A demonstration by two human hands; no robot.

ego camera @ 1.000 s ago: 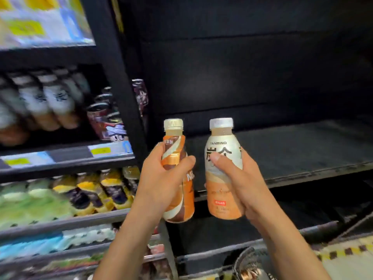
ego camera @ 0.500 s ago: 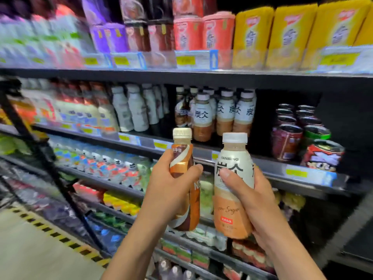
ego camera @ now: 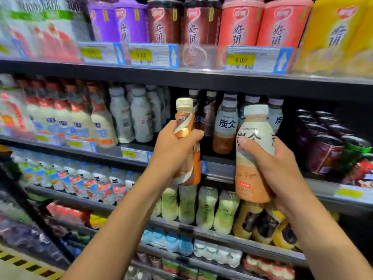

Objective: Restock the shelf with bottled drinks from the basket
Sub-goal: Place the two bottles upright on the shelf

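The slim plastic bottle with an orange-and-brown swirled label and a cream cap (ego camera: 184,126) was held upright in front of the middle black shelf (ego camera: 218,170), just short of its front edge. The left hand (ego camera: 173,150) was clamped around its middle, thumb across the front. Just beside it on the right, apart from it, the stouter plastic bottle with a white-and-orange label, dark characters and a white cap (ego camera: 250,178) stood upright too. It was gripped by the right hand (ego camera: 280,170), whose fingers wrapped its side and whose thumb pressed across the label. Both bottles hung in the air, not resting on anything.

Directly behind them, near the shelf's front edge, stood a row of matching white-and-orange bottles (ego camera: 225,126), with dark brown bottles (ego camera: 210,116) to their left. Farther left along the same shelf were plain white bottles (ego camera: 141,120). Towards its right end sat dark red cans (ego camera: 323,152) and a green-topped can (ego camera: 355,148).

The shelf above carried purple, brown, pink and yellow cups, with yellow price tags (ego camera: 240,59) clipped along its front edge. On the shelf below, pale green bottles (ego camera: 205,209) lined the front. Yellow-and-black striped floor tape (ego camera: 24,265) showed at the lower left corner of the view.
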